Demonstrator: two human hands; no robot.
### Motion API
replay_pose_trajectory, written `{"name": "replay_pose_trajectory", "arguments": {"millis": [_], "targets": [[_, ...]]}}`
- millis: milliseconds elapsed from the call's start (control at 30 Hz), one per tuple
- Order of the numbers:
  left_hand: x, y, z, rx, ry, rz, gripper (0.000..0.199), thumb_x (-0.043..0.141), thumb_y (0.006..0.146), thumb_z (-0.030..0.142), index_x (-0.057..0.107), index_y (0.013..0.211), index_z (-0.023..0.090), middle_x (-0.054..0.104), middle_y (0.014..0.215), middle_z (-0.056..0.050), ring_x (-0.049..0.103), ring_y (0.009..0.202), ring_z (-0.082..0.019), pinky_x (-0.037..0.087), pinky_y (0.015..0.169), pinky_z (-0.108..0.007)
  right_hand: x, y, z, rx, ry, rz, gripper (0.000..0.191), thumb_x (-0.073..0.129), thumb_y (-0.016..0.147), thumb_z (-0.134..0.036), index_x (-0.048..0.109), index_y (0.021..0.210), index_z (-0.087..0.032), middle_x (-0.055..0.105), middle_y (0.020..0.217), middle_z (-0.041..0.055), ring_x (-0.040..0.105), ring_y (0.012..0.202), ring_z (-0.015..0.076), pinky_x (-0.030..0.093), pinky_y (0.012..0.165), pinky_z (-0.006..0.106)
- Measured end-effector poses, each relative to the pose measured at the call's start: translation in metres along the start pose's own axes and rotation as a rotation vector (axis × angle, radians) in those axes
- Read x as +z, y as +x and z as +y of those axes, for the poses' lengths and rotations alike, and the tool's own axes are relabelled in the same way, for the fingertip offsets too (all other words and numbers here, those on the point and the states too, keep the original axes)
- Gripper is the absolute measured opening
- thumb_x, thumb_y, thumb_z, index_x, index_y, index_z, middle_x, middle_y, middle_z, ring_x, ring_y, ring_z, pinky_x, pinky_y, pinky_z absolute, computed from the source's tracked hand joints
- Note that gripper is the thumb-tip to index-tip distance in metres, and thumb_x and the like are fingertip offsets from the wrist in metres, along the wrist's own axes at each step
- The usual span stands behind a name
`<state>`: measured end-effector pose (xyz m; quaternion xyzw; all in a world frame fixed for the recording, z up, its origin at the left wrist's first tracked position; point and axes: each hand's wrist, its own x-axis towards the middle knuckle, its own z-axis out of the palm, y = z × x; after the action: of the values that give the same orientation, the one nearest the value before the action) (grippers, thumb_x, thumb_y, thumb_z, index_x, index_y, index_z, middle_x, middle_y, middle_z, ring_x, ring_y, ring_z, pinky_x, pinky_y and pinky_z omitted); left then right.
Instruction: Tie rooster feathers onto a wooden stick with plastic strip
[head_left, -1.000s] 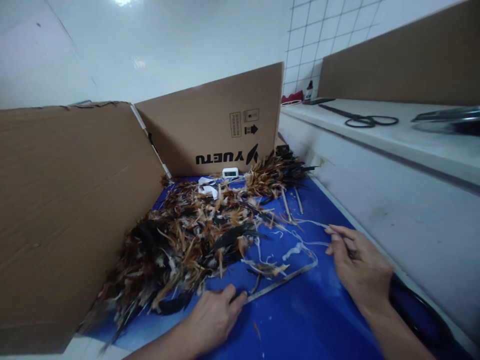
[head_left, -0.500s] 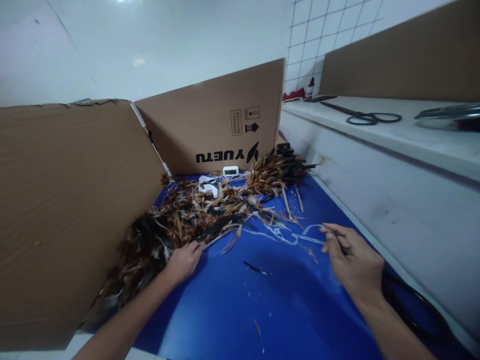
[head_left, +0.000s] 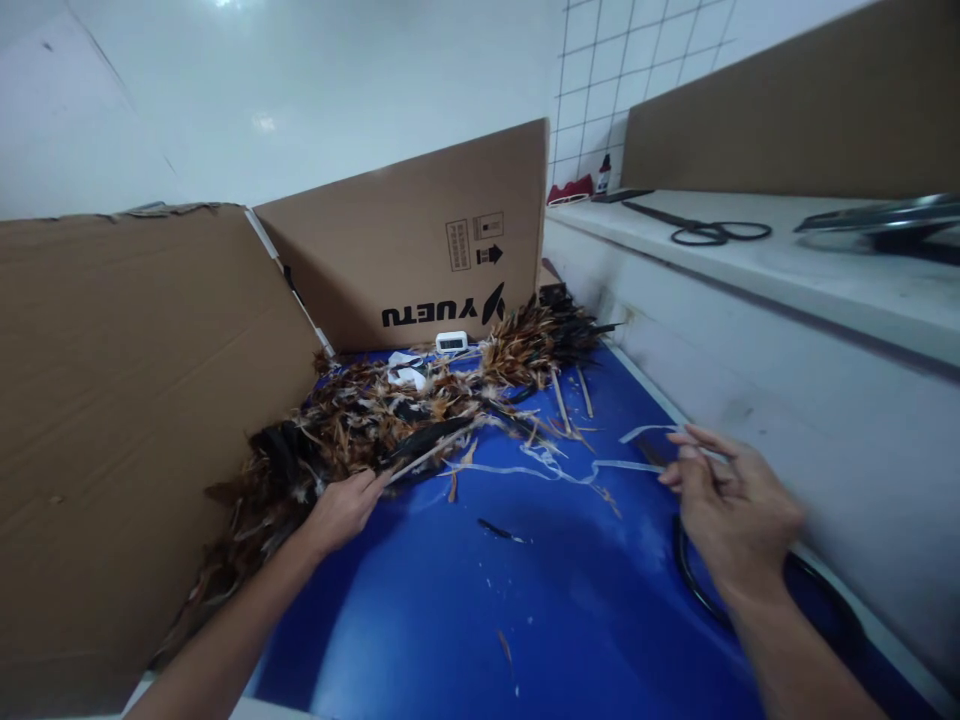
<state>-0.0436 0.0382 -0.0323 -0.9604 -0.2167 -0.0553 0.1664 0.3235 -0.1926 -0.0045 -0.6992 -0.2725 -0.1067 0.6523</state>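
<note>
My left hand [head_left: 346,512] is closed on the near end of a thin pale stick [head_left: 429,452], which lies along the edge of the feather pile with a dark feather beside it. My right hand [head_left: 731,500] pinches a translucent plastic strip [head_left: 559,472] that runs left across the blue tabletop [head_left: 450,620] towards the stick. A short length of the strip sticks out above my fingers. Black looped handles [head_left: 694,580], apparently of large scissors, show below my right hand; whether my palm touches them is hidden. Brown and black feathers [head_left: 360,420] are heaped beyond my left hand.
Cardboard panels [head_left: 150,400] stand at the left and back. A small white digital display [head_left: 451,343], white scraps [head_left: 406,371] and a feather bundle [head_left: 532,345] lie at the back. On the right ledge [head_left: 825,280] rest scissors [head_left: 709,230] and a small bottle [head_left: 604,175].
My right hand has moved right with the plastic strip, and more of the black handles shows. My left hand keeps its hold on the stick. The whole view has shifted slightly.
</note>
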Motion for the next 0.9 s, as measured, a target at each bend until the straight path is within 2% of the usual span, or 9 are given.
{"name": "replay_pose_trajectory", "arguments": {"millis": [133,267,333,400,500,633,700,800,900], "targets": [[-0.017,-0.011,0.008,0.02,-0.112,0.051,0.037,0.033,0.09,0.022,0.045,0.125,0.018,0.056,0.083,-0.004,0.055,0.069,-0.013,0.045,0.06,-0.023,-0.005,0.009,-0.012,0.047,0.181,0.127,0.028,0.056,0.075,-0.02,0.058,0.103,-0.02,0.063,0.089,0.0037,0.054,0.047,0.0081,0.044,0.044,0.023],[-0.047,-0.009,0.024,-0.126,-0.475,0.158,0.029,0.034,0.09,0.023,0.052,0.112,0.017,0.058,0.095,-0.006,0.056,0.086,-0.014,0.045,0.076,-0.025,-0.011,0.014,-0.037,0.047,0.307,0.173,0.026,0.06,0.07,-0.013,0.06,0.095,-0.019,0.063,0.085,0.0019,0.053,0.046,0.0067,0.042,0.042,0.021],[-0.068,-0.001,0.037,-0.256,-0.717,0.145,0.025,0.035,0.09,0.027,0.054,0.104,0.018,0.058,0.09,-0.004,0.054,0.081,-0.013,0.043,0.075,-0.025,-0.013,0.015,-0.057,0.015,0.361,0.146,0.025,0.062,0.069,-0.011,0.06,0.092,-0.019,0.063,0.082,0.0018,0.053,0.047,0.0074,0.042,0.042,0.022],[-0.089,0.012,0.054,-0.356,-0.989,0.04,0.026,0.039,0.088,0.033,0.055,0.103,0.019,0.058,0.083,-0.001,0.052,0.068,-0.011,0.041,0.062,-0.022,-0.013,0.016,-0.079,-0.011,0.426,0.081,0.024,0.063,0.068,-0.011,0.06,0.09,-0.019,0.063,0.079,0.0018,0.052,0.045,0.0083,0.039,0.039,0.022],[-0.114,0.041,0.083,-0.405,-1.348,-0.017,0.033,0.053,0.08,0.039,0.056,0.106,0.018,0.058,0.08,0.0,0.048,0.063,-0.009,0.036,0.056,-0.02,-0.01,0.016,-0.113,-0.018,0.55,-0.066,0.022,0.065,0.067,-0.011,0.059,0.088,-0.019,0.062,0.076,0.0012,0.05,0.041,0.0082,0.035,0.034,0.022],[-0.134,0.089,0.12,-0.219,-1.721,-0.034,0.052,0.067,0.069,0.028,0.052,0.119,0.02,0.058,0.112,-0.007,0.051,0.076,-0.01,0.037,0.06,-0.019,-0.003,0.015,-0.151,-0.013,0.705,-0.267,0.022,0.064,0.068,-0.009,0.06,0.088,-0.018,0.062,0.077,0.0007,0.051,0.043,0.0078,0.036,0.036,0.022],[-0.141,0.107,0.135,-0.125,-1.85,-0.047,0.058,0.071,0.065,0.028,0.052,0.119,0.021,0.056,0.115,-0.009,0.049,0.068,-0.007,0.035,0.055,-0.018,0.0,0.016,-0.165,-0.009,0.755,-0.345,0.022,0.063,0.069,-0.009,0.059,0.088,-0.019,0.062,0.077,-0.0001,0.05,0.043,0.0076,0.037,0.037,0.022],[-0.144,0.12,0.146,-0.002,-2.012,-0.221,0.052,0.067,0.07,0.036,0.053,0.116,0.017,0.062,0.08,-0.004,0.035,0.045,-0.003,0.022,0.041,-0.018,0.003,0.027,-0.176,-0.014,0.779,-0.391,0.023,0.063,0.067,-0.008,0.059,0.087,-0.019,0.063,0.075,-0.0011,0.051,0.045,0.0077,0.039,0.039,0.021],[-0.14,0.116,0.141,-0.03,-2.073,-0.274,0.037,0.061,0.074,0.044,0.06,0.093,0.013,0.047,0.055,0.004,0.028,0.039,-0.002,0.014,0.036,-0.018,0.001,0.049,-0.176,-0.054,0.78,-0.307,0.024,0.062,0.063,-0.004,0.059,0.083,-0.018,0.063,0.071,-0.0008,0.052,0.046,0.008,0.039,0.041,0.022]]}}
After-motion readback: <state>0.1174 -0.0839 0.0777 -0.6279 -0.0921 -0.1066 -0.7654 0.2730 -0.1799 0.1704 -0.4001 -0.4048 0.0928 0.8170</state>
